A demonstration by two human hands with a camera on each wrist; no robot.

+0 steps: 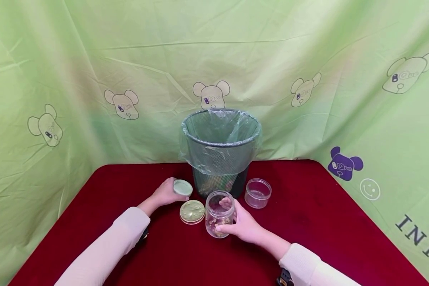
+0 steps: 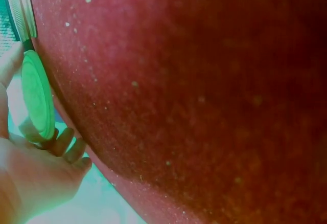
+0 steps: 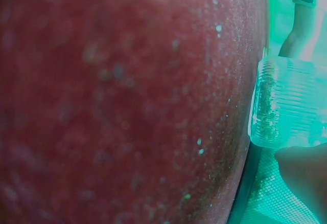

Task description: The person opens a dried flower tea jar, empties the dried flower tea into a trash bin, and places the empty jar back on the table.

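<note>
In the head view my left hand (image 1: 163, 193) holds a round pale green lid (image 1: 182, 187) by its edge. The left wrist view shows that lid (image 2: 37, 96) between thumb and fingers, tilted on its side. Just in front of it a gold round lid (image 1: 192, 211) lies on the red tabletop. My right hand (image 1: 247, 225) grips a clear ribbed jar (image 1: 214, 226) from its right side, thumb at the front and fingers behind. The jar's mouth is uncovered, and small brownish bits lie in its lower part. In the right wrist view the jar (image 3: 286, 104) appears washed out.
A dark mesh waste bin (image 1: 219, 180) with a clear plastic liner (image 1: 218, 159) folded over its rim stands behind the jar. To its right is a low clear round container (image 1: 258, 194) without a lid. Green printed cloth (image 1: 157, 59) encloses the red table (image 1: 307, 222) at the back and sides.
</note>
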